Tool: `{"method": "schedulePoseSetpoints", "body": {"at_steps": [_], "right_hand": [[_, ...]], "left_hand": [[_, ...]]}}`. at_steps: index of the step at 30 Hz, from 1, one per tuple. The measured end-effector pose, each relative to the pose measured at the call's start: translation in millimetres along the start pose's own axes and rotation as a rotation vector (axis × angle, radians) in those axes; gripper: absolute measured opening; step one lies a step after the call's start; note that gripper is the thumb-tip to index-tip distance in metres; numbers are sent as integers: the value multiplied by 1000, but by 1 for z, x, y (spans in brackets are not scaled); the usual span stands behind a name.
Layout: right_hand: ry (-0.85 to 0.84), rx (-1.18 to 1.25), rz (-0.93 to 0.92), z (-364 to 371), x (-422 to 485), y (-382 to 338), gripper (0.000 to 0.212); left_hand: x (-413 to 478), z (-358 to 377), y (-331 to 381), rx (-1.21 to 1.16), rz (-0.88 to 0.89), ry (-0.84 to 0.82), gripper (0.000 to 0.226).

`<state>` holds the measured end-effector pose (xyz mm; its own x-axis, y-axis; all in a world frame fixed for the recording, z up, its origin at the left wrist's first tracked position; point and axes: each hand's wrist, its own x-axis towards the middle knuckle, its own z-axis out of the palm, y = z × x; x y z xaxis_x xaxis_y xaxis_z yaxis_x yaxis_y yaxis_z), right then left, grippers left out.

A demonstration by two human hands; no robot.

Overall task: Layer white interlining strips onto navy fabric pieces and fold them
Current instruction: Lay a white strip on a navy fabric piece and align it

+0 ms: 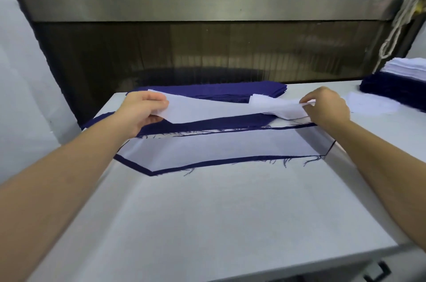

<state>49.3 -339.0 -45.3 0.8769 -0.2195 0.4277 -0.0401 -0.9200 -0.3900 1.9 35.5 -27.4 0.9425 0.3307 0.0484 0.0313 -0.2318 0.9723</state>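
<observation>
At twelve o'clock on the white table [207, 212], left hand [143, 108] and right hand [325, 106] each pinch an end of the thin white interlining strip [207, 108] above the long navy fabric piece [207, 125]. Its bunched right end could land creased. A flat navy stack [219, 91] crowds just behind.

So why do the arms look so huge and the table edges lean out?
Head view: the wide lens stretches things near the edges, so the forearms swell and the table splays; the rope at top right is blurred; light is soft, with only faint shadows under the left hand and right hand holding the white strip.
</observation>
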Motion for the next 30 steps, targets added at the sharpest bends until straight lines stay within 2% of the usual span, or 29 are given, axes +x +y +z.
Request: {"method": "schedulePoseSetpoints", "body": {"at_steps": [3,7,11,19,22,25,30], "right_hand": [[-27,220,-75,-2,-7,-5,18],[-122,556,-9,-7,-15,-10,16],[-244,728,4,-15,-23,-9,21],[-387,789,11,-21,-32,-4,38],[-387,859,50,-23,-31,-4,26],[-379,826,56,-25,-32,0,10],[-467,694,-28,-35,-36,9,26]], "left_hand": [[-3,-9,-4,7,2,14,18],[-9,-23,-8,20,26,-34,19],[-16,-37,-10,13,14,-106,19],[-24,-51,-17,110,17,-132,15],[-27,-58,-18,112,17,-153,15],[-30,-64,-19,138,26,-154,14],[-38,-68,-23,317,133,-203,17]]}}
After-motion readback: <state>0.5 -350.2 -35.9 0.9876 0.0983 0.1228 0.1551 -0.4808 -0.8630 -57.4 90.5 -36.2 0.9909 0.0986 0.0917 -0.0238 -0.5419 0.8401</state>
